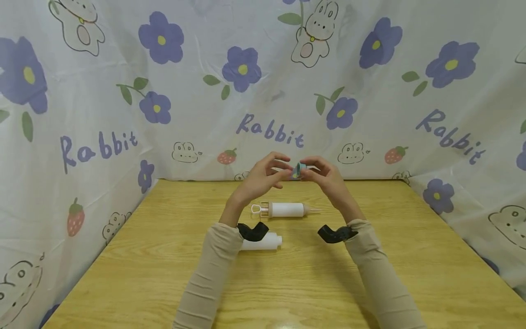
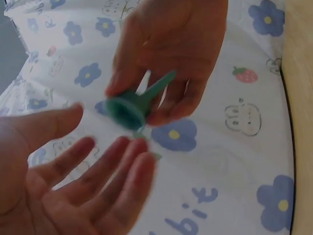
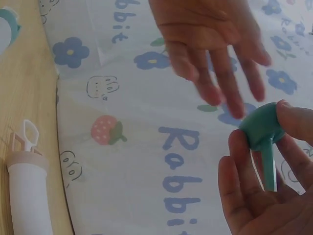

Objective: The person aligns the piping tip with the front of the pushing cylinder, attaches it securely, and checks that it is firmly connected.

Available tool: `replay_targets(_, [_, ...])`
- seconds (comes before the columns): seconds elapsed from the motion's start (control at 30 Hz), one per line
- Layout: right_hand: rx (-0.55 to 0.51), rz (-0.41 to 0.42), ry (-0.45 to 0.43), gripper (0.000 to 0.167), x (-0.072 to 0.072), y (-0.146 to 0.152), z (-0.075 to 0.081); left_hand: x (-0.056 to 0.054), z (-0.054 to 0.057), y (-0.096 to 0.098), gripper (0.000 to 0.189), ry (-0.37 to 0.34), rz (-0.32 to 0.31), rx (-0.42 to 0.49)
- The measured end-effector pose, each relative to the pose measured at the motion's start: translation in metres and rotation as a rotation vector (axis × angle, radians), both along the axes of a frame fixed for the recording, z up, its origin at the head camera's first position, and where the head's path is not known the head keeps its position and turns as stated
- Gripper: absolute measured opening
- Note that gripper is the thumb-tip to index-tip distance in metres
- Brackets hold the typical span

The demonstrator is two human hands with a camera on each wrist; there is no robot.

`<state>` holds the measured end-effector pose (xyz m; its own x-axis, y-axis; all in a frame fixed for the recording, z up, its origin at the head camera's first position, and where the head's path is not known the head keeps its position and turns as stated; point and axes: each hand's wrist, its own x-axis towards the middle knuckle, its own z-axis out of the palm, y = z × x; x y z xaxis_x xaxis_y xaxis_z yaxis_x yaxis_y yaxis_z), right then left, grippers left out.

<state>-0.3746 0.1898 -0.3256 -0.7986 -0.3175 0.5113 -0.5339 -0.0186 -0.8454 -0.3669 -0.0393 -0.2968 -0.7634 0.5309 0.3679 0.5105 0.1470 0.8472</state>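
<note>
A small green funnel (image 1: 301,170) is held up above the far part of the table. My right hand (image 1: 328,177) pinches it by the cup between thumb and fingers. In the left wrist view the wide mouth of the funnel (image 2: 126,111) faces my left hand (image 2: 83,191), and its thin spout points back toward the right palm. The left hand (image 1: 263,176) has its fingers spread and loosely bent, holding nothing, with the fingertips right beside the funnel's rim. In the right wrist view the funnel (image 3: 264,126) shows its rounded side, spout downward.
Below the hands lies a white syringe-like tube (image 1: 287,209) with tan ends, a loop handle and a thin nozzle. A white cylinder (image 1: 263,242) with a narrower end lies nearer, partly hidden by the left wrist. A patterned cloth (image 1: 271,105) hangs behind the wooden table (image 1: 287,288).
</note>
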Motion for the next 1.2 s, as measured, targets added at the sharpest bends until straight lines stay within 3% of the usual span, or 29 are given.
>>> replay_targets(0.2, [0.057, 0.001, -0.045, 0.04, -0.001, 0.007, -0.001, -0.003, -0.005, -0.026, 0.036, -0.059, -0.112, -0.281])
replay_targets(0.37, [0.189, 0.017, -0.099, 0.039, -0.002, 0.011, -0.004, -0.007, -0.017, -0.047, 0.046, -0.093, -0.099, -0.633])
replay_targets(0.43, [0.217, 0.024, -0.111, 0.039, -0.002, 0.012, -0.005, -0.01, -0.024, -0.054, 0.051, -0.139, -0.103, -0.762])
replay_targets(0.53, [0.226, 0.035, -0.113, 0.04, -0.003, 0.013, -0.004, -0.015, -0.035, -0.064, 0.058, -0.207, -0.106, -0.882])
replay_targets(0.67, [0.257, 0.046, -0.115, 0.041, -0.003, 0.015, -0.004, -0.019, -0.047, -0.074, 0.064, -0.282, -0.089, -0.967])
replay_targets(0.9, [0.446, 0.105, -0.172, 0.04, -0.009, 0.013, -0.013, -0.022, -0.062, -0.077, 0.052, -0.408, -0.116, -1.033])
replay_targets(1.2, [0.613, 0.119, -0.23, 0.042, -0.022, 0.009, -0.048, -0.02, -0.072, -0.07, 0.028, -0.413, -0.112, -1.07])
